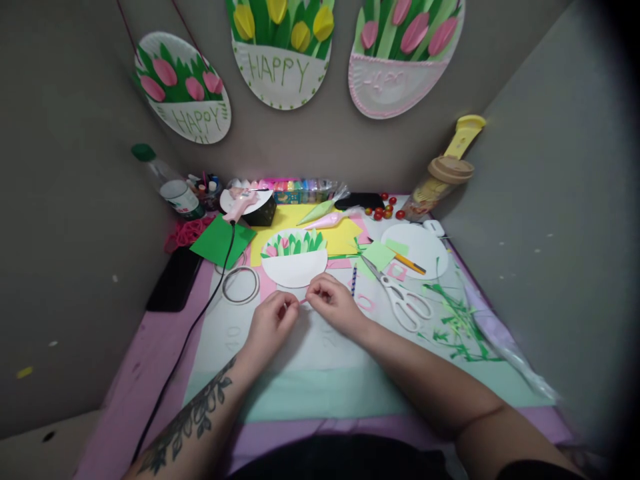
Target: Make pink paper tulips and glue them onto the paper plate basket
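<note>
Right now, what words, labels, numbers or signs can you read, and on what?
"HAPPY": left wall plate; marks beneath unclear.
"HAPPY": middle wall plate.
Too blurred: pink writing on right wall plate, bottle label, colourful package.
Too faint: number-like marks on table cover.

Pink strip [303, 301] obs. betw. fingers [289, 301]; just beyond, wht. half-plate basket [293, 270] w/ grn. leaves [303, 245] & pink tulips [271, 251], then yel. sheet [343, 233] further back. L of fingers: plain grn. sheet [223, 240], blk. cord [205, 309]; R: dk.-blue pencil [354, 280] w/ lt. spots, wht.-handled scissors [406, 308], grn. paper scraps [457, 320]. Nearer than fingers: pale grey-wht. mat [300, 350] w/ mint band [320, 395], l. forearm [193, 417] w/ dk. leaf-pattern tattoo [205, 403].
</note>
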Motion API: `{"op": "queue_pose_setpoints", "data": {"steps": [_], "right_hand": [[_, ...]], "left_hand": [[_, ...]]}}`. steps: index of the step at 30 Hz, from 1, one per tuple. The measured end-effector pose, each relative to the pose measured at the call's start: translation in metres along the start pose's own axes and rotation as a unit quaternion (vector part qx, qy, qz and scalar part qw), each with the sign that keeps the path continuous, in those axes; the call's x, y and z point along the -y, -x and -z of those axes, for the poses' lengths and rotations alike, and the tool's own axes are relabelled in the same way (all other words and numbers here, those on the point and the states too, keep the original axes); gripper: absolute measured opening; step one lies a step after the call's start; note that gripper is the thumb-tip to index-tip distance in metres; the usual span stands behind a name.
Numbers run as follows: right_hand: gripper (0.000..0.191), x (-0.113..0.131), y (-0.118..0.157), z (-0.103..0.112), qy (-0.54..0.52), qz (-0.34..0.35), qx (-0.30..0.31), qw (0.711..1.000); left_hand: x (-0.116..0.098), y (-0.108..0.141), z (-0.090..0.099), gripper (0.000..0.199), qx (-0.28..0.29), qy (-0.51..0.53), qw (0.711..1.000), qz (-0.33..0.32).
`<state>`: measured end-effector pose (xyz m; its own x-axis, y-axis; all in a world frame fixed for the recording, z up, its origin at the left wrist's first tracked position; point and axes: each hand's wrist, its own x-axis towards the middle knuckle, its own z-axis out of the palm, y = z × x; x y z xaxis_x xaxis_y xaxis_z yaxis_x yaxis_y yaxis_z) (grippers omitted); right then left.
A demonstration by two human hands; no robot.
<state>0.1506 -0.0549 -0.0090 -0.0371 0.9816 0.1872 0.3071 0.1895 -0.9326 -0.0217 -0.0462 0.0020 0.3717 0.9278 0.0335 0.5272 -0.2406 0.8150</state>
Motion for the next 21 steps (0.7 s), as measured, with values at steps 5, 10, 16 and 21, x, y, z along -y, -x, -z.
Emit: {"op": "queue_pose_setpoints", "data": {"steps": [5,10,16,21], "right_hand": [[0.01,0.0008,-0.0003,-0.0007,0.005,-0.002,-0.006,1.0],[0.01,0.0008,0.0006,-0.0022,0.004,-0.009,0.0,1.0],[0.013,-0.0034,0.0005,-0.0028,-0.038,-0.047,-0.036,0.998],[0.009,-0.0017,0.0005,-0.004,-0.095,-0.091,-0.015,0.991]], "left_hand": [[0.0005,0.0002,-0.0006,0.015,-0.004,-0.008,1.0,0.005],[-0.0016,0.0002,-0.0005,0.016,0.002,-0.014,1.0,-0.001],[0.0008,-0.0027,-0.0012,0.016,-0.002,0.079,0.995,0.067],[0.0017,-0.0011,-0.0063,0.016,0.004,0.081,0.995,0.059]]}}
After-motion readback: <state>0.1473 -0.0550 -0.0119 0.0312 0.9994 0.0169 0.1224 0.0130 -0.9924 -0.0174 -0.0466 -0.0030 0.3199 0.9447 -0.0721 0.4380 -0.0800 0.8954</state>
